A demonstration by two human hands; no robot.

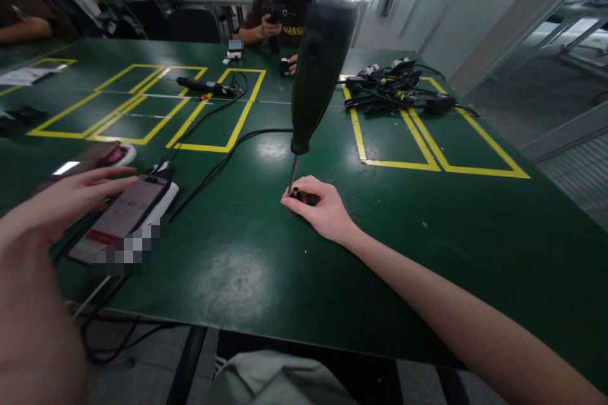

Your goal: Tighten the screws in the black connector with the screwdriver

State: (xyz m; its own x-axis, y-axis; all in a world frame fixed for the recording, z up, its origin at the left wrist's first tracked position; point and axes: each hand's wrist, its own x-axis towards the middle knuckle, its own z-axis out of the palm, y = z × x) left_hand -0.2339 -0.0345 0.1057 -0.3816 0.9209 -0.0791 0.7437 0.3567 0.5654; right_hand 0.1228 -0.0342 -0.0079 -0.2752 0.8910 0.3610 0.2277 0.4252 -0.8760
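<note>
A screwdriver with a thick dark handle stands nearly upright, tilted a little, in the middle of the head view. Its thin metal shaft runs down to the fingertips of my right hand. That hand rests low over the table, thumb and fingers closed around a small dark part with a round top; most of it is hidden. On the left, my left hand has its fingers stretched out over a phone with a lit screen. I cannot tell whether they touch it.
Yellow tape marks rectangles on the green table. Black cables and devices are heaped at the back right. A corded dark tool lies at the back left. A second phone sits beyond my left hand. A person sits opposite.
</note>
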